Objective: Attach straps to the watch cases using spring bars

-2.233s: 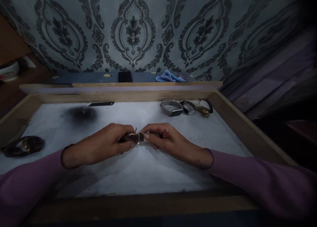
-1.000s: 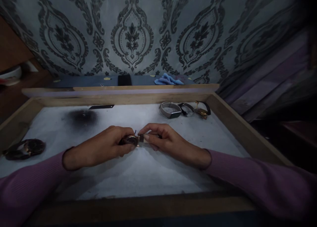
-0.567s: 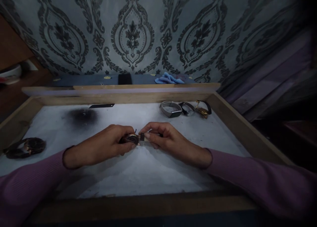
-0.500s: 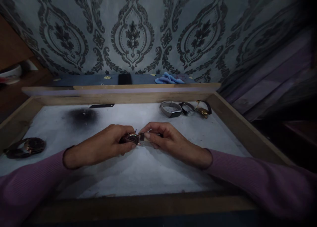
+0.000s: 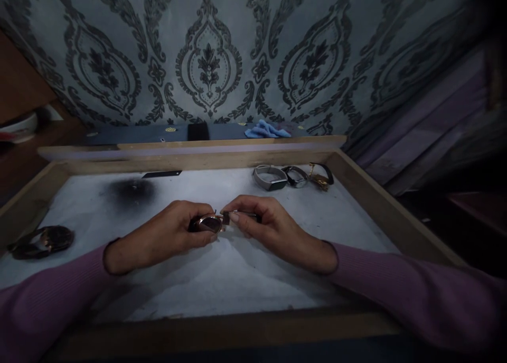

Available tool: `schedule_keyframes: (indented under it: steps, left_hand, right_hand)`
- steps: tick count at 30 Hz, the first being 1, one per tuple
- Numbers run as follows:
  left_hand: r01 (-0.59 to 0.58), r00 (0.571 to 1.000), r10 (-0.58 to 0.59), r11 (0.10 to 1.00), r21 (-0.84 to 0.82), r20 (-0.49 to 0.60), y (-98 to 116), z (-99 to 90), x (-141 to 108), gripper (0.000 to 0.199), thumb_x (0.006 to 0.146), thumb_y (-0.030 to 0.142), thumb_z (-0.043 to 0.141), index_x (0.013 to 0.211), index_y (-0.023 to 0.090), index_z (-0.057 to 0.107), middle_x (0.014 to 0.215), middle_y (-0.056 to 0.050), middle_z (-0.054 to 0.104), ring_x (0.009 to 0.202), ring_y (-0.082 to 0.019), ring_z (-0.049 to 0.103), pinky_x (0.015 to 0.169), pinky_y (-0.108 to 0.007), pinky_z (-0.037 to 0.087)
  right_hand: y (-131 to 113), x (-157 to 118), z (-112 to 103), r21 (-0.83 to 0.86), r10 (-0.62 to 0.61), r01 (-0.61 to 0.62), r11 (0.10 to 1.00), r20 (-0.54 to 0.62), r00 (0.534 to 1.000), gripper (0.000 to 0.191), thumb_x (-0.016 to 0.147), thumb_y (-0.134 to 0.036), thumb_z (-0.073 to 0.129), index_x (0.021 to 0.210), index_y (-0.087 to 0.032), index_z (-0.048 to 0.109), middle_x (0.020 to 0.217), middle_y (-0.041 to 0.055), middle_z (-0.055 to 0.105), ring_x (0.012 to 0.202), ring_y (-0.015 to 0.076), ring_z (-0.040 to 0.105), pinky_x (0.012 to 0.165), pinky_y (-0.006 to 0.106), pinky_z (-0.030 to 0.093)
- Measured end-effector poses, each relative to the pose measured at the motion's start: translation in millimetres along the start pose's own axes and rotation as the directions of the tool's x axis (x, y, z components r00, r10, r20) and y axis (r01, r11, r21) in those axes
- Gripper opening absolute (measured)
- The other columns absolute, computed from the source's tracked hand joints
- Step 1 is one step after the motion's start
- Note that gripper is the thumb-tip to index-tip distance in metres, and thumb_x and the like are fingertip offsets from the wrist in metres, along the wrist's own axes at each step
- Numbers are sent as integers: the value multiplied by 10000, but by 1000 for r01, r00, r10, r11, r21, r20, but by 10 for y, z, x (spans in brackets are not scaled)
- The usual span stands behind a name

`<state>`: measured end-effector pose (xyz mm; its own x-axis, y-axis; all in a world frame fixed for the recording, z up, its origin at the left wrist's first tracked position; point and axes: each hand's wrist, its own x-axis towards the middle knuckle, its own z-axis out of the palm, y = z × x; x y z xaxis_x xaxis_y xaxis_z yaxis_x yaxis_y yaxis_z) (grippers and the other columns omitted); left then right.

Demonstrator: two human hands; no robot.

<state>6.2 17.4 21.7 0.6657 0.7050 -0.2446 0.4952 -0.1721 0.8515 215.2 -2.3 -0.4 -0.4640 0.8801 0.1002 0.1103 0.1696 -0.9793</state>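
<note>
Between thumb and fingers, my left hand [image 5: 174,228] grips a wristwatch [image 5: 209,224] with a round dark dial and a rose-gold rim. A thin dark pin-like bit sticks up at its top edge. My right hand [image 5: 259,223] is closed, pinching a dark watch strap [image 5: 226,218] right beside the watch case. Whether strap and case are joined, I cannot tell. Fingers hide much of both. The two hands meet over the white floor of a shallow wooden tray [image 5: 237,159].
Another wristwatch [image 5: 57,238] lies at the left. Along the back are a black blade-like strip [image 5: 162,174], a grey band watch [image 5: 273,180], a dark watch [image 5: 297,177] and a gold-coloured watch [image 5: 320,180]. A blue cloth [image 5: 265,130] rests behind the tray's rim.
The watch has tilted slightly in my left hand, so its dial catches more light. My right fingers have shifted a little on the strap. The whole view has moved slightly.
</note>
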Motion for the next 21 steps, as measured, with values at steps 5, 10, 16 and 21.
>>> schedule_keyframes:
  steps: [5,10,16,21]
  left_hand:
    - [-13,1000,14,1000,7,-25,8,5,5,90,792,225,545,741,155,571,632,55,402,579,-89,348,525,-204,290]
    - [-29,999,30,999,43,-34,2,4,3,98,802,217,535,732,154,560,631,54,398,590,-91,353,537,-208,291]
    - [-48,997,51,996,69,-49,-4,10,-14,132,831,233,531,726,155,549,637,55,392,598,-92,349,543,-213,286]
    - [-44,998,49,996,83,-49,13,5,-13,123,836,226,526,742,153,560,632,59,381,595,-92,349,542,-217,279]
  right_hand:
    - [-17,-4,-4,-33,2,-2,999,-18,1000,205,901,-317,533,920,-144,640,667,-16,530,558,93,415,510,219,336]
    - [-60,-13,-4,-75,-36,36,997,-8,999,178,905,-276,522,894,-141,638,670,-15,527,566,94,428,520,224,340]
    - [-62,-12,-11,-135,-81,77,988,-21,996,169,899,-234,513,897,-143,655,630,-26,504,547,93,400,506,223,324]
    - [-68,-11,-9,-151,-81,77,986,-20,997,178,898,-230,514,901,-137,666,699,3,572,600,107,456,542,228,360]
